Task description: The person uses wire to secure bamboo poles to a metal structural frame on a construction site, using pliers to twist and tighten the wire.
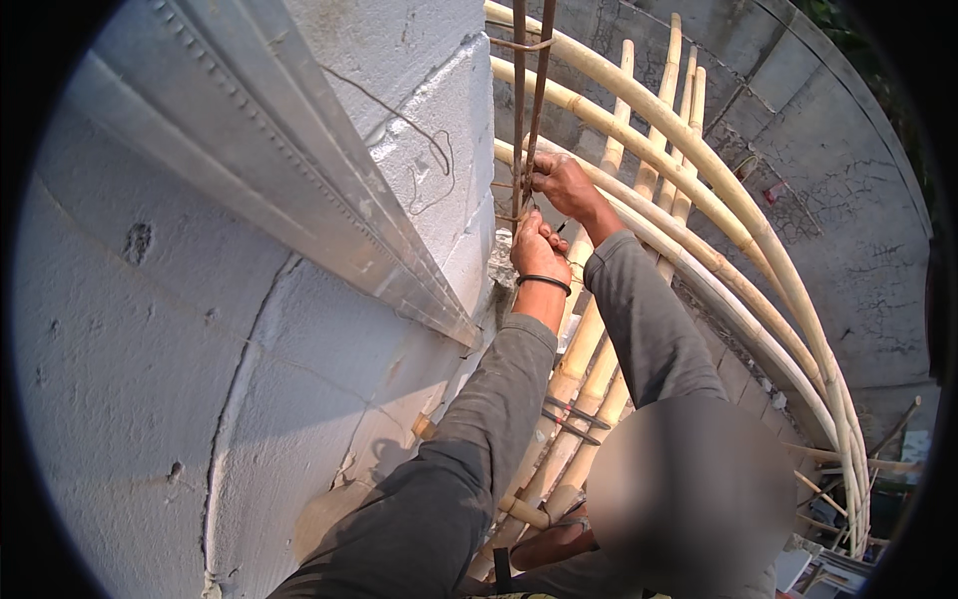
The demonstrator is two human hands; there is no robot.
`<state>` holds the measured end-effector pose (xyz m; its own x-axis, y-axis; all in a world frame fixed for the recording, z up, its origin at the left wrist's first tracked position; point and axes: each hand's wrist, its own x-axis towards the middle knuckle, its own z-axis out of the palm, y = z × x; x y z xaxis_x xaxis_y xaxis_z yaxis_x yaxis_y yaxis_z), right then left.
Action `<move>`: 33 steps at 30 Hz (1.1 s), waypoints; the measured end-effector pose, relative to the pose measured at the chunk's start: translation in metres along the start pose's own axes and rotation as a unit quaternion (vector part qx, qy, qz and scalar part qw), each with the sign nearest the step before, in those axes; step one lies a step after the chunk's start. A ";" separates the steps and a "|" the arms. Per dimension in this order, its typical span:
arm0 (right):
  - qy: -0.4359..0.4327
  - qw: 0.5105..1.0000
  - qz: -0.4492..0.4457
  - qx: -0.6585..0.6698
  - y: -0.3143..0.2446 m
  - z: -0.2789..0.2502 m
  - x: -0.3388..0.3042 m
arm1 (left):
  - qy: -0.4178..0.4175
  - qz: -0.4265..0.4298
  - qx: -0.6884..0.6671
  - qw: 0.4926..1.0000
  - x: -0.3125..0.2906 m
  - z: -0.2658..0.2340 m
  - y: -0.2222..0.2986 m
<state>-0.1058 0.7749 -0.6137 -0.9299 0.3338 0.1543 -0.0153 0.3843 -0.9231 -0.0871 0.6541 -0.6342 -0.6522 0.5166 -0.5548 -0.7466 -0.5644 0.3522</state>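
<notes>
Head view: brown rods (518, 110) stand beside the right fingers (545, 163).

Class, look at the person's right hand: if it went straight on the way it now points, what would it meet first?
Most likely the right hand would meet the brown rods at its fingertips; depth there is hard to judge.

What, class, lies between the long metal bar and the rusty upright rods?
In the head view, left of the rods, a thin bent wire crosses the pale block wall.
</notes>
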 end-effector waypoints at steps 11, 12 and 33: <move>-0.047 0.994 0.075 -0.058 -0.029 0.010 -0.020 | 0.003 -0.005 -0.019 1.000 0.003 -0.004 0.002; -0.039 0.995 0.076 -0.058 -0.031 0.012 -0.021 | 0.003 -0.005 -0.025 1.000 0.003 -0.005 0.003; 0.270 0.962 0.044 -0.004 -0.022 0.041 -0.045 | 0.006 0.028 0.059 0.998 0.007 -0.007 0.001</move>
<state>-0.0791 0.7158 -0.6147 -0.6017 0.7627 0.2371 0.0600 0.3392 -0.9388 -0.0911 0.6529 -0.6426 -0.6927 0.4777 -0.5403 -0.7193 -0.5120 0.4695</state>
